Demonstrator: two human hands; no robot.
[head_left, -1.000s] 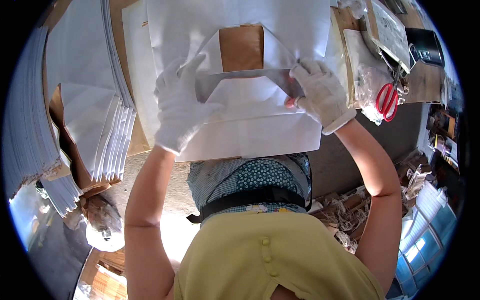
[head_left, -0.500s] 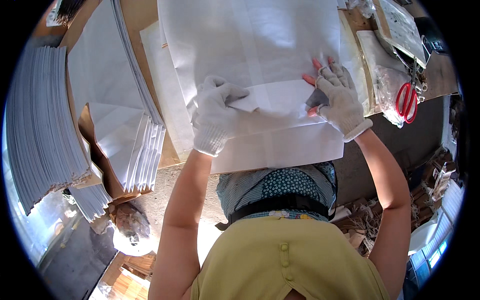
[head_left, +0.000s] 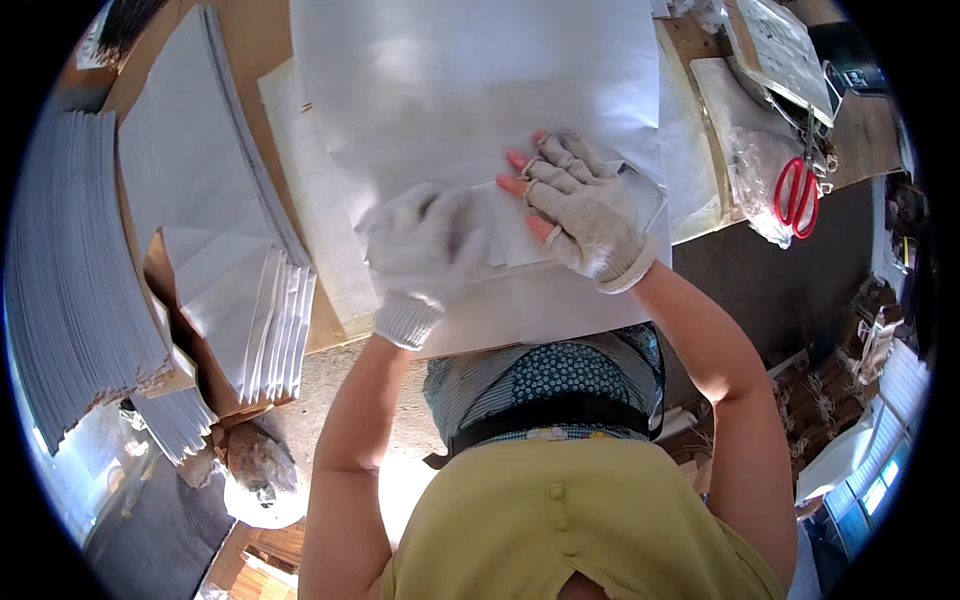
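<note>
Your right hand [head_left: 585, 205] has moved inward from the right edge of the white paper [head_left: 480, 100], which spreads across the frame's upper centre. Gloved, it rests flat on the folded part, fingers loosely extended, gripping nothing visible. Your left hand [head_left: 425, 240], left of centre, blurs; you cannot tell its grip.
</note>
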